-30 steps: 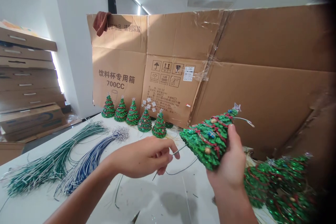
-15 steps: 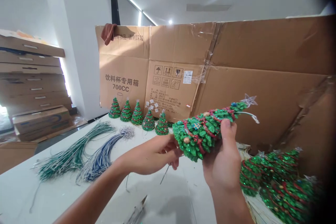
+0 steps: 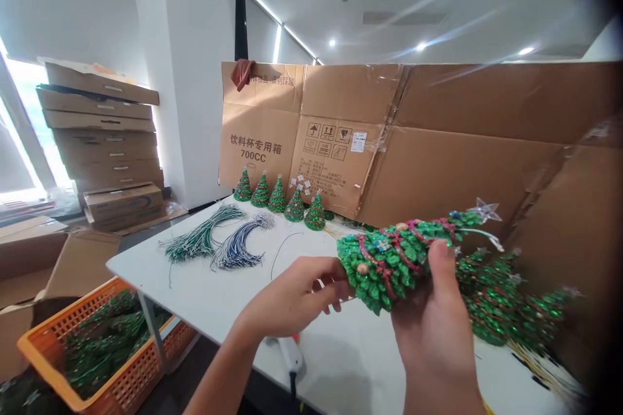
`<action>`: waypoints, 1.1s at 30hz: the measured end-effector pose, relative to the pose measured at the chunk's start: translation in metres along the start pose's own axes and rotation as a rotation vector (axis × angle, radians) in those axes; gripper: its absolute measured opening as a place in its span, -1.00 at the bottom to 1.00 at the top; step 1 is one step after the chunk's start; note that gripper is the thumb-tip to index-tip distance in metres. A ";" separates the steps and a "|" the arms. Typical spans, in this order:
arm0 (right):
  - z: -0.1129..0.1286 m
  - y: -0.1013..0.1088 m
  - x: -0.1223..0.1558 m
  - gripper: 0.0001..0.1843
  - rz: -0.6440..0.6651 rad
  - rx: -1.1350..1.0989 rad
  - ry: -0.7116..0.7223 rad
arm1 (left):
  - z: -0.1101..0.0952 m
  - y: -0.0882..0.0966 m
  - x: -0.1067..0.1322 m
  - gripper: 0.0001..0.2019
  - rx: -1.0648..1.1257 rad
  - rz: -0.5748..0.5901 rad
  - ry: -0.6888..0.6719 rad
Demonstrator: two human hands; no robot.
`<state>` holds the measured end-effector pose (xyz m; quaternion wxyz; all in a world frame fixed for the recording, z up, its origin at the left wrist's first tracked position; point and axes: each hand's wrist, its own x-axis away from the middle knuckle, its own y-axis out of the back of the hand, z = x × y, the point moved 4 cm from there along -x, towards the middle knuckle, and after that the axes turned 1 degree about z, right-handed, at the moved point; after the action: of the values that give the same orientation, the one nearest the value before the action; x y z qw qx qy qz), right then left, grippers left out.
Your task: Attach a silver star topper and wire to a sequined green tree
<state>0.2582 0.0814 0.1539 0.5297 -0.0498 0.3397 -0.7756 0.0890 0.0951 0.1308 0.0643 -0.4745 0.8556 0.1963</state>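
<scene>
My right hand (image 3: 433,324) grips a small green glitter Christmas tree (image 3: 394,256), held on its side with its clear star (image 3: 484,211) pointing right. A thin wire sticks out near the star. My left hand (image 3: 296,298) is at the tree's base, fingers pinched together there; what they pinch is hidden behind the tree's bottom edge. Both hands hover above the white table (image 3: 204,298).
Several finished small trees (image 3: 277,194) stand in a row before a big cardboard wall (image 3: 438,142). Green and blue wire bundles (image 3: 219,243) lie on the table. More trees (image 3: 506,305) are piled at right. An orange basket (image 3: 97,350) of trees sits on the floor left. A white-handled tool (image 3: 291,353) lies near the table's front edge.
The view pulled back and up, showing the table's edge and the orange basket. The tree tilted flatter, and my left hand moved in from the wire to the tree's base.
</scene>
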 end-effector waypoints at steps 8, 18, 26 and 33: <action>-0.055 0.067 0.094 -0.22 -0.195 -0.040 -0.121 | 0.050 -0.044 0.058 -0.85 -0.104 0.045 -0.081; -0.096 0.110 0.085 -0.14 -0.211 -0.095 -0.324 | 0.106 -0.069 0.049 -0.73 0.121 -0.248 0.024; -0.107 0.104 0.095 -0.15 -0.255 -0.255 -0.230 | 0.106 -0.070 0.051 -0.83 0.113 -0.310 0.051; -0.104 0.100 0.099 -0.17 -0.303 -0.280 -0.231 | 0.087 -0.070 0.061 -0.76 -0.064 -0.195 0.021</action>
<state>0.2484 0.0252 -0.0120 0.4305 -0.2618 0.3696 -0.7807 0.1079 0.0489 0.0144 0.0590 -0.5593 0.7994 0.2113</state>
